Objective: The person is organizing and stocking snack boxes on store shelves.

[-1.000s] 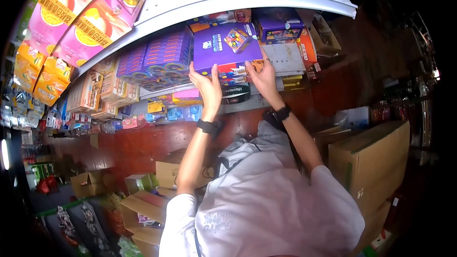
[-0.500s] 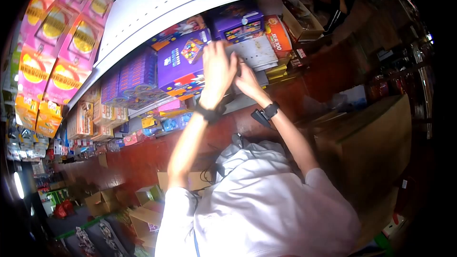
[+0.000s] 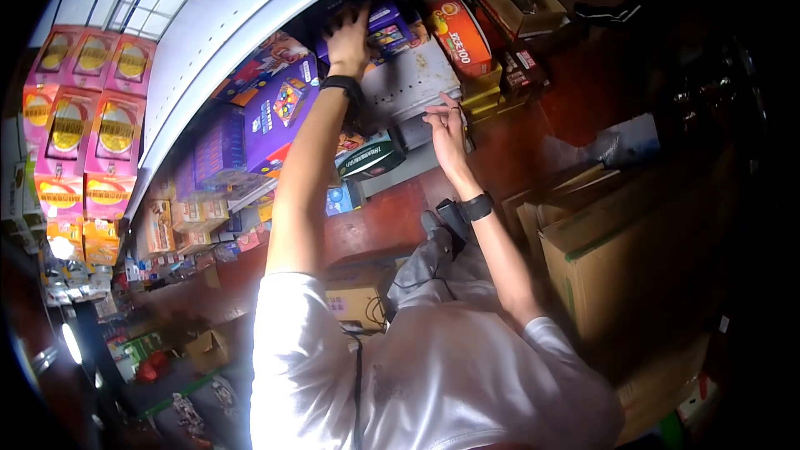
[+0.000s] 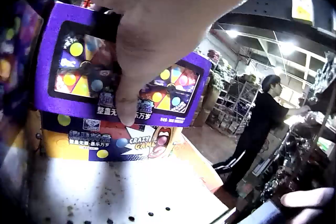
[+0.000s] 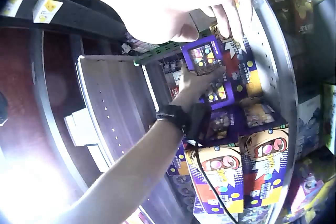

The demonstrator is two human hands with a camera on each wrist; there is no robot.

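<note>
My left hand (image 3: 348,46) reaches deep into the shelf and lies spread over a purple windowed box (image 4: 173,87). In the left wrist view its thumb (image 4: 128,95) points down across the box's front, between two windows with coloured wheels. That box sits on another marked CRAZY GAME (image 4: 152,142), with a mouth picture. My right hand (image 3: 450,137) hovers at the shelf's front edge, fingers loosely bent, holding nothing. Left of my reaching arm stands another purple box (image 3: 265,121) with a colourful cube picture on top.
A white perforated shelf board (image 3: 412,83) lies below and between my hands. An orange box (image 3: 461,37) and an open carton (image 3: 517,0) stand to the right. The upper shelf (image 3: 225,25) overhangs on the left. Large cardboard boxes (image 3: 608,258) stand beside me. Another person (image 4: 260,124) stands farther off.
Both hands have left the purple box with the cube picture, which now sits farther left in view. My left hand has reached to the rear purple box; my right hand has drawn apart from it.
</note>
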